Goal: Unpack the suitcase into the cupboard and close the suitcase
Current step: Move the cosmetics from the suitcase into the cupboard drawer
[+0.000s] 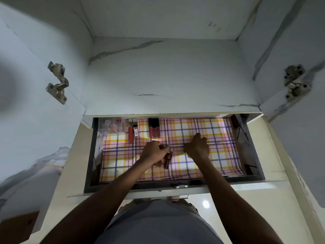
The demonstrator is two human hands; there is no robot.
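Note:
The cupboard's drawer (175, 186) is pulled out below me, lined with a pink, yellow and purple checked sheet (219, 152). My left hand (153, 152) hovers over the drawer's middle and grips small dark red lipstick tubes (167, 160). My right hand (197, 147) lies on the lining to its right, fingers curled down; nothing shows in it. Against the drawer's back wall stand red lip gloss tubes (132, 132), a dark-capped set of red tubes (154, 128) and a clear box of small pots (110, 125). The suitcase is out of sight.
Above the drawer is a white marbled cupboard shelf (167, 76). Both cupboard doors are swung open, with metal hinges at the left (58, 82) and the right (294, 81). A brown box corner (17, 228) shows at the bottom left.

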